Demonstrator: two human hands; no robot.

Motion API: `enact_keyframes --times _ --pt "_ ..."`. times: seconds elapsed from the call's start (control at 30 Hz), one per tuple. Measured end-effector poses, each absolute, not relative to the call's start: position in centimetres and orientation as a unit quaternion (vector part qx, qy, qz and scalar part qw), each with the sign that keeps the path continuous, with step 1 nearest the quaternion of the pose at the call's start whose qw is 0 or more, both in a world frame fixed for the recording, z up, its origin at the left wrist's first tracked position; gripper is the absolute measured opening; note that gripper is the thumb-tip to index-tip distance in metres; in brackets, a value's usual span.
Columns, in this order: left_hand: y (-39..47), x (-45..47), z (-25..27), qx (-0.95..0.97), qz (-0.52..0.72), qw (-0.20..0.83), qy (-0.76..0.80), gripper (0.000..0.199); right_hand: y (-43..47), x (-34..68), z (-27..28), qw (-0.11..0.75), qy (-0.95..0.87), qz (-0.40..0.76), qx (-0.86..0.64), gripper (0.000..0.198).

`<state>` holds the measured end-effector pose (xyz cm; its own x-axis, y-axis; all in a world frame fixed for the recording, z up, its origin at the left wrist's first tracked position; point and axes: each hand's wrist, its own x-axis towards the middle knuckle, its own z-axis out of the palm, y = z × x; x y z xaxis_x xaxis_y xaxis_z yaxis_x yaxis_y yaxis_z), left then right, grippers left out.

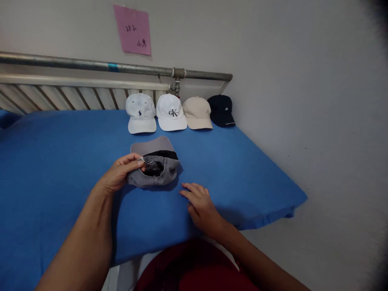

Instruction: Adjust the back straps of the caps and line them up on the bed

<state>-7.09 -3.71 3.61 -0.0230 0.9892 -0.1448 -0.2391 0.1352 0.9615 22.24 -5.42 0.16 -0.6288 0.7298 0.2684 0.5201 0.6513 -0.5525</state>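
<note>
A grey baseball cap lies upside down on the blue cloth, its brim pointing away from me and its back opening facing me. My left hand pinches the strap edge at the left of that opening, thumb on top. A small pale tag or buckle shows at the thumb tip. To the right of the cap, my right hand hovers or rests just over the cloth, fingers slightly bent and apart, touching no cap.
Along the back stand a pale cap with a small horse logo, a white cap, a beige cap and a navy cap. Behind them run a metal pipe and a radiator. The blue-covered table meets the wall at right.
</note>
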Motion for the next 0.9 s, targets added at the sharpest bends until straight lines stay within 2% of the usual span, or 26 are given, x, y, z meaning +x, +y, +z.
enact_keyframes --times 0.13,0.3,0.43,0.5,0.63,0.77,0.9 --pt "-3.7 -7.1 3.7 0.392 0.521 0.581 0.487 0.017 -5.2 22.3 -0.1 0.266 -0.879 0.235 -0.32 0.027" --pt "-3.8 -7.1 3.8 0.393 0.521 0.58 0.488 0.017 -4.9 22.6 -0.1 0.291 -0.862 0.258 -0.325 0.03" --pt "-3.8 -6.8 4.1 0.385 0.527 0.577 0.491 0.018 -4.6 22.9 0.1 0.34 -0.805 0.333 -0.354 0.022" --pt "-3.9 -6.6 4.2 0.378 0.531 0.575 0.495 0.018 -4.7 23.3 0.4 0.325 -0.812 0.32 -0.364 0.022" --pt "-3.9 -6.5 4.3 0.376 0.535 0.567 0.501 0.017 -6.2 24.5 1.3 0.231 -0.885 0.273 -0.3 0.025" --pt "-3.8 -6.6 4.2 0.37 0.532 0.567 0.509 0.017 -7.7 25.3 1.9 0.238 -0.875 0.338 -0.25 0.028" --pt "-3.8 -6.6 4.1 0.368 0.534 0.567 0.508 0.018 -8.2 25.3 1.6 0.218 -0.888 0.256 -0.312 0.037"
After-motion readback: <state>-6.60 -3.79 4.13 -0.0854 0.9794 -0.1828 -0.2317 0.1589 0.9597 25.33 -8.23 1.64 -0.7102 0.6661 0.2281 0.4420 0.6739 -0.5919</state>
